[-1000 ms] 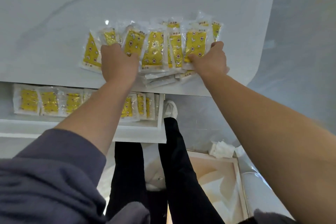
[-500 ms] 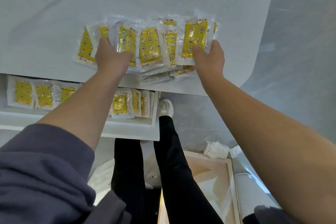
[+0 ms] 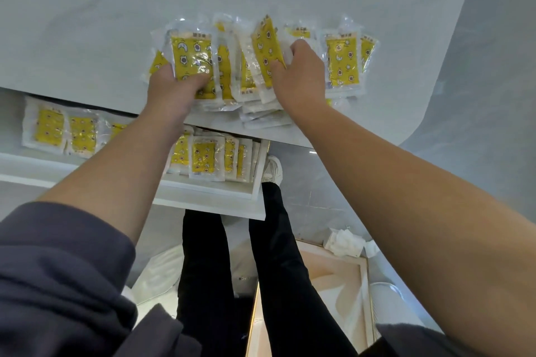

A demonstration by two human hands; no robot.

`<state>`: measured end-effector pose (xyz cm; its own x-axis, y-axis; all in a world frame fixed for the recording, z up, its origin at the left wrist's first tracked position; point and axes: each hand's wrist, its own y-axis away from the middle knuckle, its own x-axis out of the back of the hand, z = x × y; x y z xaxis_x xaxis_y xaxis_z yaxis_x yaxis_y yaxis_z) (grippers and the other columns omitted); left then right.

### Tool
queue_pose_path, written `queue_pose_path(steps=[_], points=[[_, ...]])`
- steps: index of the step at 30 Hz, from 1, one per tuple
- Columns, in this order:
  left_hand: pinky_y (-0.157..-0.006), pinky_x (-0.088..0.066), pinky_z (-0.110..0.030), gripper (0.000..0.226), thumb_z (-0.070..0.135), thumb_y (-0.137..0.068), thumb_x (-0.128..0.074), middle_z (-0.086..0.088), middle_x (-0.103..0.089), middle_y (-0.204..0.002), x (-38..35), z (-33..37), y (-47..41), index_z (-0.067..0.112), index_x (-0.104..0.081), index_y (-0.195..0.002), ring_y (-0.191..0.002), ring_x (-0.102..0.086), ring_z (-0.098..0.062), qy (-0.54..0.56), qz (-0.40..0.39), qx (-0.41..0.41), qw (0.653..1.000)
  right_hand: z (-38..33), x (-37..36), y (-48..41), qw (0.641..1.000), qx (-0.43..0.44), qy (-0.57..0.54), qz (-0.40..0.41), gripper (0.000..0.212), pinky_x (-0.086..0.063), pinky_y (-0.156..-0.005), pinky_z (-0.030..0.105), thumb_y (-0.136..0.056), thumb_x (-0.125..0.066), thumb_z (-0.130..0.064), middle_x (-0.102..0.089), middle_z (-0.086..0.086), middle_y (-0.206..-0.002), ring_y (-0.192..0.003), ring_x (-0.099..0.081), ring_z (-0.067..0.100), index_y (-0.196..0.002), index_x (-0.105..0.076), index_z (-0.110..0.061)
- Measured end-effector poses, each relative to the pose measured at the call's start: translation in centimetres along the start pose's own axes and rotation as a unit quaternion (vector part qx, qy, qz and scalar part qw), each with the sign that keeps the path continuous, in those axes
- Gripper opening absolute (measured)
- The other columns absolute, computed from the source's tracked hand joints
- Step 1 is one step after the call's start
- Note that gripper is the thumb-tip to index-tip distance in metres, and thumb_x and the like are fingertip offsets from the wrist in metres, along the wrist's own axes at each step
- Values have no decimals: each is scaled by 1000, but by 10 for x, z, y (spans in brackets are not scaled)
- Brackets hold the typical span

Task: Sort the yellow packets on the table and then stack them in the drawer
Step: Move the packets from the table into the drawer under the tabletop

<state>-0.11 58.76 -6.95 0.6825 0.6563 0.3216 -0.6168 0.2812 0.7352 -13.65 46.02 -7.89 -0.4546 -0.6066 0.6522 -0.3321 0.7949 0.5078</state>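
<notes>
Several yellow packets (image 3: 342, 62) in clear wrap lie bunched near the front edge of the white table (image 3: 116, 23). My left hand (image 3: 171, 90) grips the left end of the bunch, its thumb over a face-up packet (image 3: 191, 61). My right hand (image 3: 298, 75) holds tilted packets (image 3: 266, 49) in the middle of the bunch, and two or three more lie flat to its right. Below the table edge an open white drawer (image 3: 208, 197) holds a row of yellow packets (image 3: 49, 127), partly hidden by my left forearm.
The table's rounded corner (image 3: 406, 136) is at the right. My legs in black trousers (image 3: 278, 269) and a white shoe (image 3: 272, 168) stand below the drawer. On the floor lie a shallow cream tray (image 3: 333, 293) and crumpled white paper (image 3: 345, 240).
Both hands have pushed inward, squeezing the spread packets into a tighter bunch. My right hand moved left from the row's right end, leaving a few packets flat beside it. Middle packets now tilt on edge.
</notes>
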Motion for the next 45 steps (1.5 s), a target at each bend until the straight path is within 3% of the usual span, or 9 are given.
queue_pose_path(steps=[4,8,11,16,26,34,37,41,45], points=[[-91,-54,-39,22,22,-79,-71,4,-72,-101,10,-7,2,26,-66,-100,-93,-69,-15,10,-10,6,1000,-12,-12,-2,996,29,81,5,41,-25,-58,21,-91,-53,-16,-36,-3,-85,-80,-35,15,-66,-22,-24],[-91,-54,-39,18,17,-82,-71,4,-73,-99,22,-16,6,25,-67,-97,-93,-70,-15,26,-14,14,999,-20,-26,2,990,55,126,0,4,-34,-73,21,-92,-54,-15,-48,6,-108,-97,-47,19,-94,-51,-13],[-91,-54,-38,17,12,-85,-68,5,-72,-99,32,-23,9,25,-66,-96,-94,-70,-14,49,-28,19,998,-20,-36,4,983,74,165,19,11,-40,-85,25,-91,-54,-14,-52,7,-114,-104,-50,22,-101,-55,-8],[-93,-53,-44,20,9,-87,-66,-2,-72,-107,52,-39,12,20,-65,-104,-99,-70,-20,65,-70,37,995,-20,-36,13,1000,0,24,18,27,-26,-53,19,-88,-55,-10,-38,-2,-76,-60,-30,9,-69,-36,-16],[-91,-50,-41,13,14,-83,-72,-8,-69,-108,115,-121,4,19,-63,-91,-95,-65,-26,-105,-111,139,978,11,-47,134,971,-65,-229,-32,19,-49,-69,8,-87,-65,-9,-65,-14,-86,-77,-61,-8,-91,-61,-28],[-108,-31,-36,77,23,-91,-65,-6,-26,-157,97,-176,-53,12,-21,-152,-141,-30,-26,-161,-126,110,973,84,-166,144,958,-226,-177,-20,12,-52,-84,32,-91,-63,-16,-67,4,-103,-93,-64,19,-103,-59,-12],[-84,-42,-23,47,18,-93,-61,7,-56,-114,76,-186,-63,18,-43,-136,-113,-47,-17,-190,-134,70,970,95,-197,132,963,-233,-136,-2,16,-53,-76,34,-91,-63,-21,-64,9,-94,-85,-62,23,-96,-56,-8],[-72,-36,-29,39,26,-92,-61,-6,-56,-113,71,-206,-71,1,-53,-120,-100,-52,-25,-313,-75,4,947,106,-215,123,960,-269,-76,0,10,-39,-60,23,-94,-56,-15,-47,-6,-79,-76,-50,15,-93,-46,-15],[-51,-22,-29,31,25,-92,-61,-2,-37,-67,90,-219,-70,10,-41,-73,-66,-42,-23,-327,-10,-48,944,107,-209,130,955,-291,-61,22,12,-35,-55,22,-97,-51,-15,-47,-3,-79,-80,-49,18,-106,-51,-8]])
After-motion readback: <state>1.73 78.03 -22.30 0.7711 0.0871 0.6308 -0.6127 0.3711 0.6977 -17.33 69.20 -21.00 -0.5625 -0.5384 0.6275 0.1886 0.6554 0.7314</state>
